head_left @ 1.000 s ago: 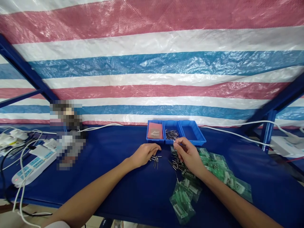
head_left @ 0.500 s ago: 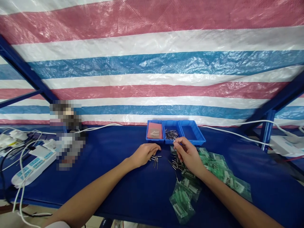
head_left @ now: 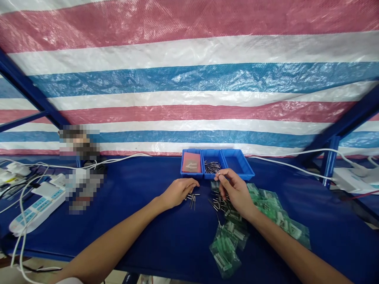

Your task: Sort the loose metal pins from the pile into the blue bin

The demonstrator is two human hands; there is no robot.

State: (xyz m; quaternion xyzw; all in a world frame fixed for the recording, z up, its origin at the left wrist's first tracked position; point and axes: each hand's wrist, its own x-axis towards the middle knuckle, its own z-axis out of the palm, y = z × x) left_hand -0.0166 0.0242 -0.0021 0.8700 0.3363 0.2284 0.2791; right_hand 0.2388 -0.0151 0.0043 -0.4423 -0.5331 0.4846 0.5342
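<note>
My left hand (head_left: 177, 193) rests on the blue tabletop with its fingers curled together; what lies under the fingertips is hidden. Beside those fingertips is a small group of thin metal pins (head_left: 193, 200). Just in front of the blue bins, my right hand (head_left: 237, 194) is closed in a pinch between thumb and forefinger. A tiny pale bit shows at its fingertips, too small to name. Below that hand lies a pile of dark metal pins (head_left: 217, 203), partly covered by it. Green-printed clear plastic packets (head_left: 223, 252) lie around and under the right wrist.
Three joined blue bins stand at the back: one with a pink sheet (head_left: 189, 161), one with metal pins (head_left: 211, 167), and a right-hand bin (head_left: 238, 163). More packets (head_left: 278, 213) spread rightward. A power strip (head_left: 38, 209) and white cables are at left. Striped sheeting hangs behind.
The view has shifted slightly, so everything sits a little further left. Both hands keep nearly the same place and pose, and the pins and packets stay where they were.
</note>
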